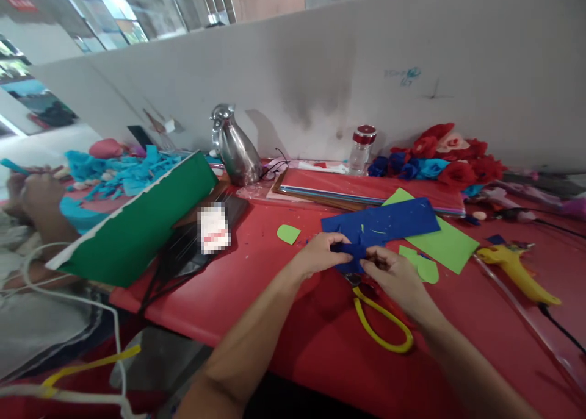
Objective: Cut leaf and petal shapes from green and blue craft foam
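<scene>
Between my two hands is a small piece of dark blue felt (353,261). My left hand (324,252) pinches its left edge with thumb and forefinger. On the other side, my right hand (388,269) grips it with closed fingertips. Just behind lies a larger blue felt strip (398,219), partly over a light green sheet (451,246). Scissors with yellow handles (394,330) rest below my hands, their blades mostly hidden. Green cut-out petals (428,271) sit beside my right hand, and a single green petal (288,233) lies to the left.
A yellow glue gun (519,272) lies at right on the red table (220,312). Behind are stacked sheets (375,187), a glass jar (361,150), a metal jug (235,144) and fabric flowers (458,157). A green panel (141,224) stands left; beyond it, another person's hands (39,190).
</scene>
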`<state>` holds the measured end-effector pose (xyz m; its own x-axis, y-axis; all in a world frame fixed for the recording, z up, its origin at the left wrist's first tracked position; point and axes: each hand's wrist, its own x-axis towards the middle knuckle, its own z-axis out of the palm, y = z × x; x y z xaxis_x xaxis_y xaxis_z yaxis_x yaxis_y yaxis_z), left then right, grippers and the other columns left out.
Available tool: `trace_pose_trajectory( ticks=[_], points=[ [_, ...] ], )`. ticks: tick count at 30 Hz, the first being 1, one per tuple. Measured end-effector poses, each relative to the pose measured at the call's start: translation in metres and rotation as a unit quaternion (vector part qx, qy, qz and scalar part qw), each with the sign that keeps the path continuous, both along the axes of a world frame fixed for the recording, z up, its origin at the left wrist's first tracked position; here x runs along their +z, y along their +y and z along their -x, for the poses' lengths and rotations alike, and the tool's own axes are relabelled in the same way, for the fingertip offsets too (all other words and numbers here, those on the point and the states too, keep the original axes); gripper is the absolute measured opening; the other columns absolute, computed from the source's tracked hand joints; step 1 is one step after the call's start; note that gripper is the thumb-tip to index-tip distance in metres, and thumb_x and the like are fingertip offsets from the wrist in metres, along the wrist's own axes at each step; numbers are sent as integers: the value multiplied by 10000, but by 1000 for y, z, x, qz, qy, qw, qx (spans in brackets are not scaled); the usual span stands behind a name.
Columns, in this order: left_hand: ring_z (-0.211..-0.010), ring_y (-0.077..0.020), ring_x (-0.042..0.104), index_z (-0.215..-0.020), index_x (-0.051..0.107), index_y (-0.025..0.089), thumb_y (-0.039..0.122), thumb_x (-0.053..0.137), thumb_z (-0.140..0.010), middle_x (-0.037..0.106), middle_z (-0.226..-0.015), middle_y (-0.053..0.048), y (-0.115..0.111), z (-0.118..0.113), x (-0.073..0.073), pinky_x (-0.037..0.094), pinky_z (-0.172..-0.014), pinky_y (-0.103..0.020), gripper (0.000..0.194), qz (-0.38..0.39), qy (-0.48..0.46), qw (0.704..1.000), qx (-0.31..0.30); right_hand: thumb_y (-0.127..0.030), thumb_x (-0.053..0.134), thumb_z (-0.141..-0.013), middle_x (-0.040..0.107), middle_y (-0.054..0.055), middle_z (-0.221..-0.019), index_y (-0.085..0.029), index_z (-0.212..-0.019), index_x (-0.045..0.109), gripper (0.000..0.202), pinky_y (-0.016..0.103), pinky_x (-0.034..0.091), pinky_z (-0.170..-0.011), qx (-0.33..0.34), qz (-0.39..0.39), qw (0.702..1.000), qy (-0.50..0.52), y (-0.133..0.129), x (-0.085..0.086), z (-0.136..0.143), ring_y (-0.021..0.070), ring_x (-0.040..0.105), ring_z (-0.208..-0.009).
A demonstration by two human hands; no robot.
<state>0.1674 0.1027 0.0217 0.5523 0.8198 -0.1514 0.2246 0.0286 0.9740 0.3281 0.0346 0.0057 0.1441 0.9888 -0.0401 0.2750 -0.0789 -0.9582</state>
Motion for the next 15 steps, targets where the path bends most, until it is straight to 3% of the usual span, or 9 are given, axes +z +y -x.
trace_pose_trajectory(
  ticks=[2,4,8,11,15],
  points=[
    [-678,-115,536,-750,670,164,191,693,-651,614,-689,32,4,5,2,422,-665,-237,105,-6,1,1000,-15,-376,609,-692,572,-35,-575,-196,-746,620,189,247,401,-504,21,6,1000,-21,0,0,1,130,511,-520],
    [-652,-110,525,-708,664,166,190,704,-633,609,-664,33,10,15,4,413,-646,-235,89,-14,0,1000,11,-381,591,-719,622,-15,-620,-196,-800,646,209,261,427,-533,22,2,999,-39,0,-1,0,147,553,-552],
    [-631,-115,535,-704,653,164,196,661,-671,611,-652,24,29,50,11,412,-620,-242,47,-19,4,988,156,-400,558,-776,683,16,-703,-206,-873,668,242,289,468,-597,-3,-11,996,-84,1,-1,-6,178,609,-627],
    [-594,-108,518,-667,617,156,161,631,-671,579,-613,30,43,77,9,399,-594,-235,16,-36,48,961,271,-425,550,-781,701,30,-726,-210,-846,674,257,298,480,-600,-6,-4,994,-106,2,-3,-9,191,624,-638],
    [-571,-105,506,-630,587,161,165,637,-676,551,-579,39,54,86,-7,397,-578,-229,68,-37,108,939,325,-441,545,-781,707,34,-733,-214,-857,675,273,300,487,-609,11,3,992,-124,3,-6,-9,198,636,-648]
  ],
)
